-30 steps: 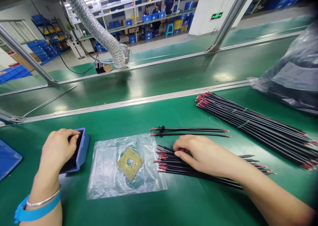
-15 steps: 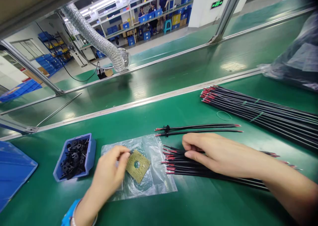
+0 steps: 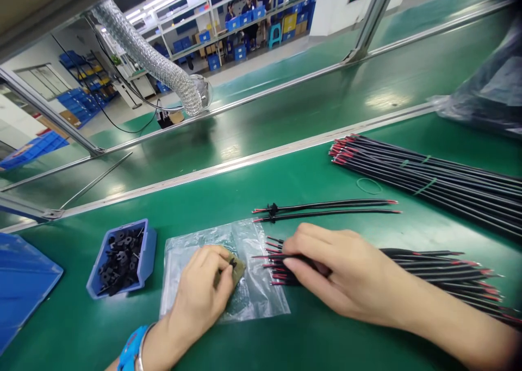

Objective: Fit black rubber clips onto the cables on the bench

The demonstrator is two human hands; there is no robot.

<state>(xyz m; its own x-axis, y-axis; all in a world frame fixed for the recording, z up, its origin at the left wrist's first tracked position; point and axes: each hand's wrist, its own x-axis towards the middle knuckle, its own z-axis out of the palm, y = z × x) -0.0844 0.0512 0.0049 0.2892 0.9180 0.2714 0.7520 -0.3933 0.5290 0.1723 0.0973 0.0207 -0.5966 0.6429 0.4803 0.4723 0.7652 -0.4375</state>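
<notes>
My left hand (image 3: 204, 278) is closed in a pinch over the yellow-green sponge pad (image 3: 240, 269), with a small black grommet (image 3: 232, 263) showing at its fingertips. The sponge lies on a clear plastic bag (image 3: 265, 297), partly hidden by that hand. My right hand (image 3: 338, 267) pinches a black cable (image 3: 271, 257) near its stripped red end, which points left toward the sponge. Beneath it lies a loose row of similar cables (image 3: 428, 270). Behind them rest two cables (image 3: 326, 209) with black grommets near their left ends.
A blue bin (image 3: 150, 251) of black grommets stands left of the bag. At the far left is a larger blue container (image 3: 24, 289). A banded cable bundle (image 3: 448, 183) lies back right, with a green rubber band (image 3: 369, 186) beside it. A silver duct (image 3: 163, 69) hangs behind.
My left hand has moved right, from the sponge's edge to over it. My right hand has shifted left and now has a cable end sticking out past its fingers.
</notes>
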